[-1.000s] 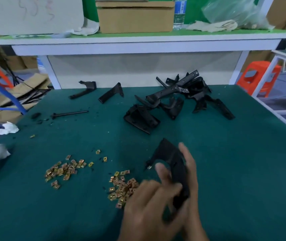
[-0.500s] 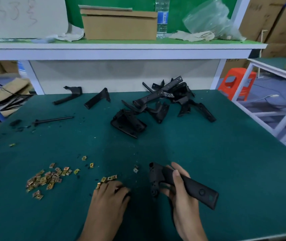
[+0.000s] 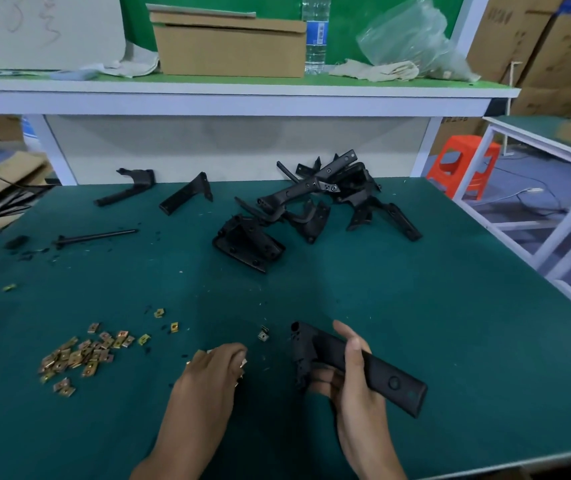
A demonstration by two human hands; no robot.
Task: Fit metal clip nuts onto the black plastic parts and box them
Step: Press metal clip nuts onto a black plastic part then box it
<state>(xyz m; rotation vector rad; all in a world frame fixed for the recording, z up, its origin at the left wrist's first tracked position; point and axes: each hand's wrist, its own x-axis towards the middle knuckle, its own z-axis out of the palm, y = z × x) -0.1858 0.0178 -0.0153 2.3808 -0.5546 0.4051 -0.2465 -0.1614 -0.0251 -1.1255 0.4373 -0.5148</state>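
Observation:
My right hand (image 3: pixel 353 382) grips a long black plastic part (image 3: pixel 377 370) just above the green table mat, its bracket end pointing left. My left hand (image 3: pixel 213 374) lies palm down on a small heap of gold metal clip nuts, fingers curled over them; whether it holds one is hidden. A larger scatter of clip nuts (image 3: pixel 79 355) lies to the left, and a single clip nut (image 3: pixel 263 336) sits between my hands. A pile of black plastic parts (image 3: pixel 312 209) lies at the table's far middle.
Two more black parts (image 3: pixel 128 188) (image 3: pixel 187 197) and a black rod (image 3: pixel 97 235) lie at the far left. A cardboard box (image 3: pixel 230 43), a water bottle (image 3: pixel 315 32) and a plastic bag (image 3: pixel 412 36) stand on the raised shelf behind. An orange stool (image 3: pixel 464 164) stands right of the table.
My right hand has turned the black part from upright to lying flat and long. My left hand has left it and dropped onto the near heap of clip nuts.

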